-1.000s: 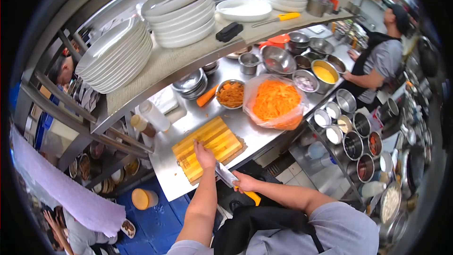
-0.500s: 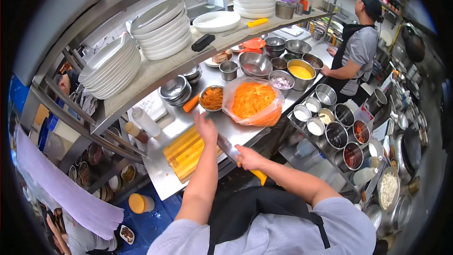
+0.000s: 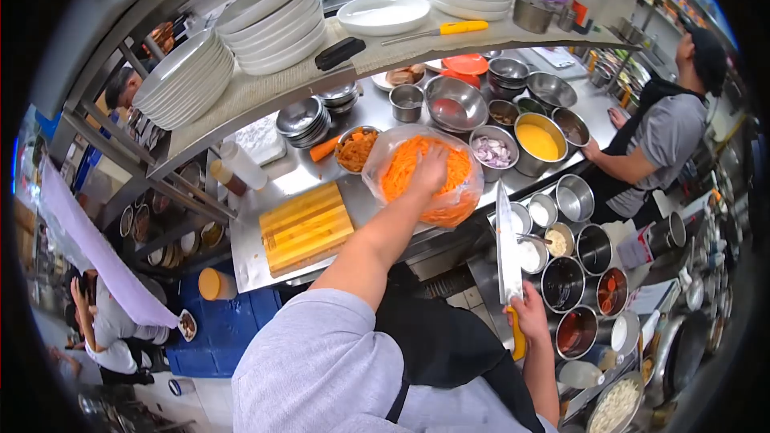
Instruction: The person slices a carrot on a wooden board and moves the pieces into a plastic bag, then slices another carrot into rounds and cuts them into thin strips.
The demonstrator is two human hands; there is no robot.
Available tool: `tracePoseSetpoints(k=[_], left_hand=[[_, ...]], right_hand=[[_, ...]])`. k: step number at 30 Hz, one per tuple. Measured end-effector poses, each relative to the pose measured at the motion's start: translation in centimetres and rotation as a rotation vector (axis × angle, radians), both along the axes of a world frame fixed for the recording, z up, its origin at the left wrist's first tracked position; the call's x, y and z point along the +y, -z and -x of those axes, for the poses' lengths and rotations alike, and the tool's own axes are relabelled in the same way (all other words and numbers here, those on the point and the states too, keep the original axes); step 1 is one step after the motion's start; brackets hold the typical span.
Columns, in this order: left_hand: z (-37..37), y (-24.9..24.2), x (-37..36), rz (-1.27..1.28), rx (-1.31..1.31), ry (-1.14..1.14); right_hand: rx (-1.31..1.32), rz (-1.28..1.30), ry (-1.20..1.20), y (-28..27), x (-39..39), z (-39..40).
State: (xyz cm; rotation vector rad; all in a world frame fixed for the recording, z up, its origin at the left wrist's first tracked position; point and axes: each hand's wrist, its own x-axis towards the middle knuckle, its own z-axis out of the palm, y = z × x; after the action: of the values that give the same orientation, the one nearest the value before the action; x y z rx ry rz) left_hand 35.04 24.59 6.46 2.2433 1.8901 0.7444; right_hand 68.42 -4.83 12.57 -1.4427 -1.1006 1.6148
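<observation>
My left hand reaches into a clear plastic bag of shredded orange vegetable; its fingertips are partly hidden among the shreds. On the right, my right hand is closed round the yellow handle of a large knife, whose blade points up and away from me, beside the small metal pots. A wooden cutting board lies on the steel counter, left of the bag. Next to the bag are a bowl of chopped orange food and a bowl of chopped onion.
A steel shelf with plate stacks and a yellow-handled knife overhangs the counter. A person in a black cap stands at the right, one hand near a pot of yellow liquid. Metal pots crowd the right side.
My left hand has gone from near the cutting board into the bag. My right hand has moved right with the knife, its blade now pointing up. The view has shifted.
</observation>
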Motion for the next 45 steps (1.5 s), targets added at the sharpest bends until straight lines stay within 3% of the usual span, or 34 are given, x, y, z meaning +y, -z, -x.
tracePoseSetpoints(k=[2,7,12,15,17,18,21,25,27,31,34,36,38,40,43,45], left_hand=[[0.2,-0.7,0.0,0.001,-0.016,-0.006],[7.0,-5.8,-0.6,-0.453,-0.223,0.022],[18.8,-5.8,-1.6,-0.413,-0.191,-0.236],[25.9,-1.8,-2.8,-0.305,-0.134,-0.398],[29.0,1.0,-3.5,-0.009,-0.186,-0.581],[30.2,2.4,-3.6,-0.011,-0.195,-0.58],[33.4,5.1,-2.7,0.373,-0.032,-0.593],[33.4,4.9,-0.7,0.352,-0.029,-0.643],[32.8,3.4,0.0,0.515,-0.092,-0.735],[31.8,4.3,0.1,0.463,-0.101,-0.778],[32.2,5.5,-0.6,0.39,-0.182,-0.785],[33.2,5.6,-1.5,0.389,-0.376,-0.832],[33.8,5.8,-4.3,0.285,-0.419,-0.874],[35.0,5.1,-8.0,0.339,-0.709,-0.884],[36.2,5.4,-15.6,0.179,-0.9,-0.825],[34.5,2.7,-21.3,0.195,-0.946,-0.922]], right_hand=[[-0.002,0.02,-0.042,0.7,0.8,-1.5],[-0.003,0.04,-0.061,3.1,2.4,-2.0],[-0.011,0.008,-0.119,2.1,4.3,0.8],[0.003,-0.022,-0.144,1.4,4.8,3.0],[-0.029,-0.016,-0.162,0.3,5.1,4.3],[-0.038,-0.02,-0.162,-0.6,5.2,5.1],[-0.104,0.004,-0.226,-2.8,5.6,8.1],[-0.173,0.012,-0.227,-4.0,6.4,11.8],[-0.221,-0.008,-0.264,-4.8,7.2,13.3],[-0.319,-0.061,-0.334,-6.9,8.2,14.6],[-0.255,-0.059,-0.345,-5.4,8.1,13.2],[-0.24,-0.023,-0.311,-4.9,8.0,12.4],[-0.229,-0.03,-0.358,-4.4,8.4,11.6],[-0.204,-0.043,-0.416,-3.5,8.9,10.7],[0.072,0.038,-0.421,0.9,9.9,8.9],[0.112,0.066,-0.507,0.5,11.1,9.8]])
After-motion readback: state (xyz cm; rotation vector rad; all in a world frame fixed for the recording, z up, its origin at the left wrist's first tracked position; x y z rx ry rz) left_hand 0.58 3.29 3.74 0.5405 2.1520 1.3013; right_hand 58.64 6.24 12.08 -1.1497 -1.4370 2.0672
